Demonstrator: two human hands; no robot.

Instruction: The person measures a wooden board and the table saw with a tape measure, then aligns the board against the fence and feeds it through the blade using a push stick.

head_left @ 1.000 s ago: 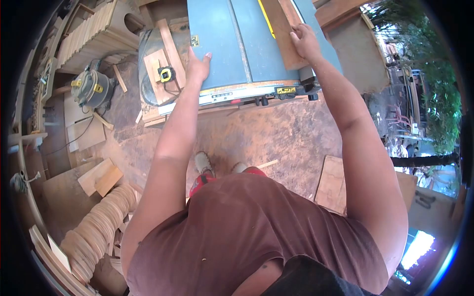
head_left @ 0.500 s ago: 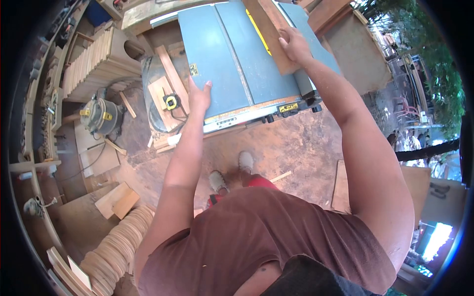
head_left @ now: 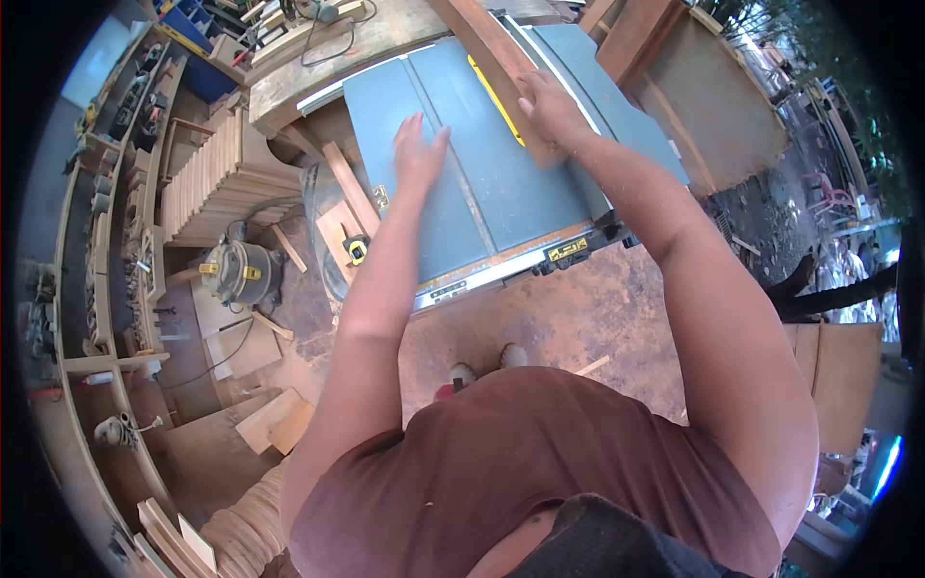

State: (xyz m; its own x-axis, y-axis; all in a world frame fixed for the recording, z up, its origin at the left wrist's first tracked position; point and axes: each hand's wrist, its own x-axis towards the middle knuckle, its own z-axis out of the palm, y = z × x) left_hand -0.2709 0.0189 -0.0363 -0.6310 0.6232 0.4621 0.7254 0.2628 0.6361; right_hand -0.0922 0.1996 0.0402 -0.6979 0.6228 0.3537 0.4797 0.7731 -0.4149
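Pale thin wooden pieces (head_left: 207,193) stand in a ribbed stack; rightward, a long, straight brown board (head_left: 489,46) lies on the smooth blue worktop (head_left: 525,197). A round vacuum (head_left: 241,275) is on the dusty floor (head_left: 501,323), left. My left hand (head_left: 420,159), blurred, is open and empty over the worktop. My right hand (head_left: 555,111) touches the board, fingers slightly bent; I cannot tell if it grips.

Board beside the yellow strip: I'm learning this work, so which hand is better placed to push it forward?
Right, probably: the right hand rests on the board, while the left hand is off it, over the blue table.
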